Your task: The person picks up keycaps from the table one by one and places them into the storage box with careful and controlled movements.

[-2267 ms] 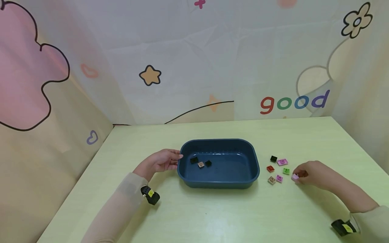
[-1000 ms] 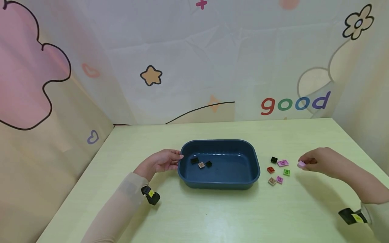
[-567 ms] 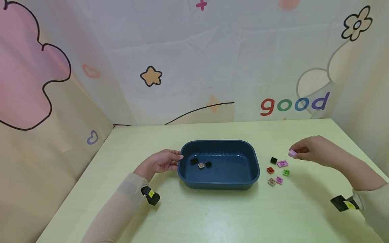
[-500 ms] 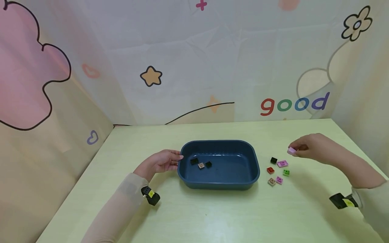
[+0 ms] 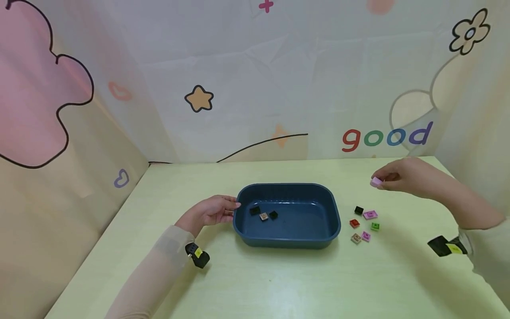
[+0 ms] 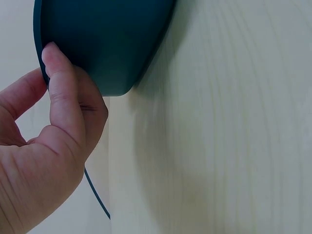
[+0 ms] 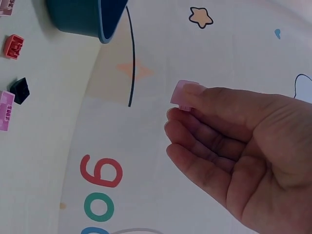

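Note:
A pale pink toy building brick is pinched between the thumb and fingers of my right hand. The hand is raised above the table, beyond the loose bricks. In the right wrist view the pink brick shows a smooth side and small studs or ridges below. My left hand grips the left rim of a dark blue plastic tub; the left wrist view shows fingers on both sides of its rim. Inside the tub, towards the left, lie two black bricks and a tan brick.
Right of the tub, loose bricks lie on the pale wooden table: black, pink, red, green, smaller pink and tan. A printed cloth hangs behind the table.
My right hand has lifted the pink brick from the table's right side and carried it up and away, slightly leftward. My left hand and the tub have stayed in place.

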Demonstrator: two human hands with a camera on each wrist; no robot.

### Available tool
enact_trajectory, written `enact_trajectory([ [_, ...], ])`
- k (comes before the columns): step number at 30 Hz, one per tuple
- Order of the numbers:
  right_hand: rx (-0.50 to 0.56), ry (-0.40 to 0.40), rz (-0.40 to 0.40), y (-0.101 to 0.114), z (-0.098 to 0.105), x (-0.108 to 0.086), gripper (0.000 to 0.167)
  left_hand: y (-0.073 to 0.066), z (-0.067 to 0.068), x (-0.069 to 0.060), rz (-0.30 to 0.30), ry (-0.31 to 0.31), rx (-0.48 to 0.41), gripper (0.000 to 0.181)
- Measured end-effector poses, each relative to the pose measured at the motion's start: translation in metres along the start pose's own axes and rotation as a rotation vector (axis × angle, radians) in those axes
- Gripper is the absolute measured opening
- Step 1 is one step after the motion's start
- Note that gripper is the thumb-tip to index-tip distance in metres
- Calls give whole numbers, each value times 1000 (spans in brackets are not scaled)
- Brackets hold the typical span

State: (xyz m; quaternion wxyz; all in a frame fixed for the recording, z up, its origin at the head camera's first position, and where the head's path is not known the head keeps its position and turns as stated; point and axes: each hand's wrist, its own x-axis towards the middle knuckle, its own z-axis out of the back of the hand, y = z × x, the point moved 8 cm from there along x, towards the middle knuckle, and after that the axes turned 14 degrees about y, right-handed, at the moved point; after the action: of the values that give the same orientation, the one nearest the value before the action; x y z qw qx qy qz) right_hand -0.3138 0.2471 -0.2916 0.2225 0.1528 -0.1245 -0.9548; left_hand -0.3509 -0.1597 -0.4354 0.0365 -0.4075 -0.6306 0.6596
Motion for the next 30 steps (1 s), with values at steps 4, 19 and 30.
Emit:
enact_trajectory([
  [4, 9, 2, 18, 5, 5, 5, 26, 1, 1, 0, 7, -11, -5, 25],
  [19, 9, 13, 55, 27, 21, 19, 30, 3, 4, 2, 23, -33, 2, 29],
  [30, -43, 14, 129, 48, 30, 32, 23, 2, 3, 2, 29, -27, 0, 27],
])
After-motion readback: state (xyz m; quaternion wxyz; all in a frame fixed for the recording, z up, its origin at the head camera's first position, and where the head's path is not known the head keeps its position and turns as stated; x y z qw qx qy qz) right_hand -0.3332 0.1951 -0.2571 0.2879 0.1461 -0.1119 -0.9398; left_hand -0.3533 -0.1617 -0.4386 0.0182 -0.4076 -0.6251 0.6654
